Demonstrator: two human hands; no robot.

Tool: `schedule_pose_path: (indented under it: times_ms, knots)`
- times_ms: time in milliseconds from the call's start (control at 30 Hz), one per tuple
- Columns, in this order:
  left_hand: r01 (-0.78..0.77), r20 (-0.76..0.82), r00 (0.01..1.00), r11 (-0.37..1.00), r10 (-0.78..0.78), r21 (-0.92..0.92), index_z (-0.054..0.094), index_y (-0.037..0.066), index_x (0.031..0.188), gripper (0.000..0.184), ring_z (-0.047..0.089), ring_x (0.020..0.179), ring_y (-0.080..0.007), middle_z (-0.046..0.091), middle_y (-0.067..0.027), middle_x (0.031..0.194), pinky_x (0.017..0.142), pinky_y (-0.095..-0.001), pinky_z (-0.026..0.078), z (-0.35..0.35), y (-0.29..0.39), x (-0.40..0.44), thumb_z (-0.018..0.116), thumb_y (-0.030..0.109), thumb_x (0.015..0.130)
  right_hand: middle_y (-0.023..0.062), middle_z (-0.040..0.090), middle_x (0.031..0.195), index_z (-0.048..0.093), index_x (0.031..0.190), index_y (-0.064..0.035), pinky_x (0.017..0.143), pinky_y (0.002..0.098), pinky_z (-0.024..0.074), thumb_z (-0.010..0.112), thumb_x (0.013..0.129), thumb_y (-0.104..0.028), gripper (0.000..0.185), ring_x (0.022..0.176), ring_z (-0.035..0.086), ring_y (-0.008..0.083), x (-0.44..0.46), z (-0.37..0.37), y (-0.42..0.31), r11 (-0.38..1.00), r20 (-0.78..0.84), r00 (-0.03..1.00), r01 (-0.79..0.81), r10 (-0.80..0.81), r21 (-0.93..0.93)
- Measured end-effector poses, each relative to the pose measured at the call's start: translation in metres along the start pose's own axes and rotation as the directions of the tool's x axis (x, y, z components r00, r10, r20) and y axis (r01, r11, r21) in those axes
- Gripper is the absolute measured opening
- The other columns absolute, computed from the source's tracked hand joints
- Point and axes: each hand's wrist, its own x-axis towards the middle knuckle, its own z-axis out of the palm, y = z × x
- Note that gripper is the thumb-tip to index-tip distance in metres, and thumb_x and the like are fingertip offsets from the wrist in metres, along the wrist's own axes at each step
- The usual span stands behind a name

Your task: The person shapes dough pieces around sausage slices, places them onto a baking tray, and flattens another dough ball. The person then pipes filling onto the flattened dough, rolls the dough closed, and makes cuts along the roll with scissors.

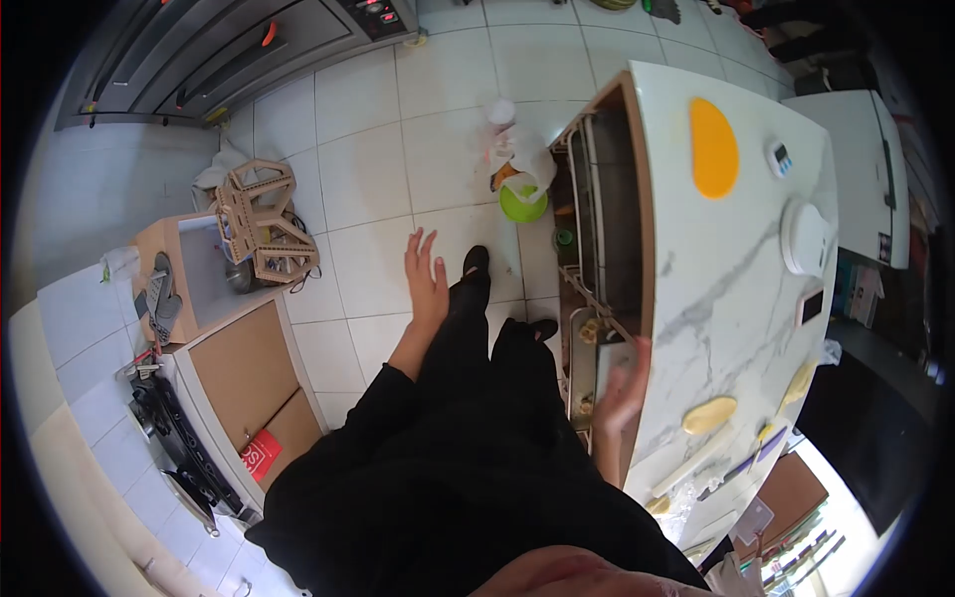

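My left hand (426,287) hangs in the air over the tiled floor, fingers stretched and apart, holding nothing. At the side of the marble-topped table (686,298), my right hand (621,390) reaches to the open shelf space under the top. It is smeared by motion, so I cannot tell whether it grips anything. Closest to it are a pale flat panel (609,360) and a metal tray (580,383) with small yellowish pieces on it. Higher on the rack, several more trays (589,204) are slotted in.
On the tabletop lie a yellow oval mat (714,147), a timer (779,157), a round white scale (804,237), flat dough (709,415) and a rolling pin (696,461). A green bin (523,204) stands on the floor. Left are a wooden folding stool (264,219) and a stove (179,438).
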Motion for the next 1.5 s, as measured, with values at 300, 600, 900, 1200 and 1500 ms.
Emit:
schedule_pose_path:
  times_ms: [300, 600, 900, 1200, 1500]
  knots:
    - [0.381, 0.014, 0.920, 0.900, -0.392, 0.214, 0.050, 0.004, 0.120, 0.032, 0.039, 0.119, -0.0356, 0.043, -0.0200, 0.128, 0.100, -0.0421, 0.032, -0.026, -0.139, -0.025, 0.043, 0.009, 0.089, 0.0101, 0.059, 0.101, 0.055, 0.110, -0.0041, 0.077, 0.0310, 0.0449, 0.048, 0.090, -0.029, 0.033, 0.091, 0.057, 0.0176, 0.096, 0.364, 0.225, 0.496, 0.378, 0.591, -0.806, 0.713, 0.325]
    - [0.659, 0.101, 0.676, 0.661, -0.730, 0.359, 0.056, 0.004, 0.111, 0.028, 0.046, 0.112, -0.0331, 0.053, -0.0174, 0.113, 0.096, -0.0405, 0.036, 0.036, -0.289, -0.159, 0.046, 0.005, 0.085, 0.0157, 0.063, 0.090, 0.061, 0.097, -0.0006, 0.073, 0.0407, 0.0493, 0.047, 0.085, -0.040, 0.044, 0.085, 0.062, 0.0296, 0.226, 0.519, 0.507, 0.574, 0.080, 0.589, -0.735, 0.804, -0.361]
    - [0.854, 0.183, 0.363, 0.405, -0.914, 0.326, 0.058, 0.008, 0.111, 0.030, 0.051, 0.102, -0.0254, 0.056, -0.0112, 0.109, 0.086, -0.0343, 0.041, 0.084, -0.331, -0.181, 0.052, 0.010, 0.082, 0.0154, 0.063, 0.094, 0.061, 0.097, -0.0005, 0.074, 0.0410, 0.0492, 0.049, 0.083, -0.036, 0.040, 0.087, 0.062, 0.0301, 0.248, 0.567, 0.548, 0.682, 0.124, 0.688, -0.648, 0.715, -0.338]
    - [0.795, 0.164, 0.528, 0.553, -0.833, 0.249, 0.059, 0.009, 0.109, 0.033, 0.053, 0.096, -0.0257, 0.056, -0.0124, 0.104, 0.082, -0.0343, 0.043, 0.025, -0.300, -0.185, 0.051, 0.005, 0.077, 0.0155, 0.063, 0.093, 0.061, 0.094, -0.0001, 0.073, 0.0404, 0.0489, 0.051, 0.083, -0.029, 0.033, 0.086, 0.061, 0.0303, 0.244, 0.531, 0.495, 0.673, 0.061, 0.704, -0.645, 0.708, -0.363]
    - [0.941, 0.254, 0.170, 0.234, -0.952, 0.246, 0.056, 0.003, 0.111, 0.030, 0.054, 0.104, -0.0233, 0.056, -0.0126, 0.111, 0.090, -0.0316, 0.042, 0.045, -0.326, -0.205, 0.048, 0.005, 0.082, 0.0157, 0.063, 0.093, 0.061, 0.092, 0.0004, 0.071, 0.0399, 0.0486, 0.053, 0.082, -0.022, 0.026, 0.085, 0.061, 0.0306, 0.239, 0.569, 0.546, 0.682, 0.050, 0.710, -0.652, 0.703, -0.330]
